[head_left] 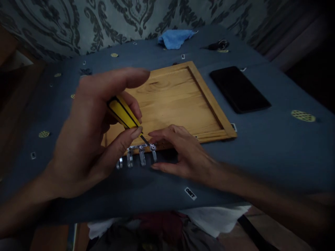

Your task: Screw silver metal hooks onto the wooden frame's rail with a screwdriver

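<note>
My left hand [86, 136] is closed round a screwdriver [124, 113] with a yellow and black handle, its index finger raised. The metal shaft slants down to a cross-head screw at the right end of a silver hook rail [141, 155]. Several hooks of this rail stick out from the near edge of a framed wooden board [162, 101]. From the right, my right hand [183, 150] holds the rail's end, fingertips on the board's edge above and thumb beside the last hook below. My left hand hides the board's left part.
On the patterned blue cloth [261, 150], a black phone-like slab [239, 89] lies right of the board. Farther back are a blue rag [176, 38] and a dark object [220, 44], too dim to name. A patterned curtain [141, 17] hangs behind the table.
</note>
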Tool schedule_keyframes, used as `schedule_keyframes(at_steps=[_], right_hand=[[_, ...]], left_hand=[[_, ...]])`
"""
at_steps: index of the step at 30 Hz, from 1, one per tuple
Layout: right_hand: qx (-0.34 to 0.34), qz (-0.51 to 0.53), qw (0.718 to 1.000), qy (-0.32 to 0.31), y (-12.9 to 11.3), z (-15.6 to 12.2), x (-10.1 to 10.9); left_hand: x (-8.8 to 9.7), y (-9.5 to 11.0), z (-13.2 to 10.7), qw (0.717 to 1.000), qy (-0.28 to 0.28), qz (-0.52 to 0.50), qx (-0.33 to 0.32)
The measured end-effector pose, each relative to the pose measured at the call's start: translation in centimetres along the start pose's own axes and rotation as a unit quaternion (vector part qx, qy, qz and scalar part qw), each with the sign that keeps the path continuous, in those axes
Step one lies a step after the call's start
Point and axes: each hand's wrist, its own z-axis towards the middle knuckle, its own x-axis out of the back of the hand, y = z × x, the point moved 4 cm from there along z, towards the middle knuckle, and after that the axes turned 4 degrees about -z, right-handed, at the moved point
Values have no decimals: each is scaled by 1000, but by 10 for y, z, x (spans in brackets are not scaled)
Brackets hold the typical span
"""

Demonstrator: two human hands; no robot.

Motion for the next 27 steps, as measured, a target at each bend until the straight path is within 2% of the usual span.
schedule_keyframes(at_steps=[6, 13, 19, 24, 27], right_hand=[[6, -6, 1000, 10, 2, -1, -2], [13, -15, 1000, 9, 1, -1, -1], [13, -10, 1000, 7, 2, 0, -1], [24, -7, 999, 21, 2, 0, -2], [17, -10, 1000, 14, 1, 1, -2]], left_hand=[[-4, 1, 2, 1000, -8, 4, 9], [-8, -2, 2, 998, -47, 47, 6], [-11, -3, 0, 998, -54, 19, -7], [-12, -5, 0, 999, -44, 18, 5], [-11, -10, 2, 999, -13, 15, -29]])
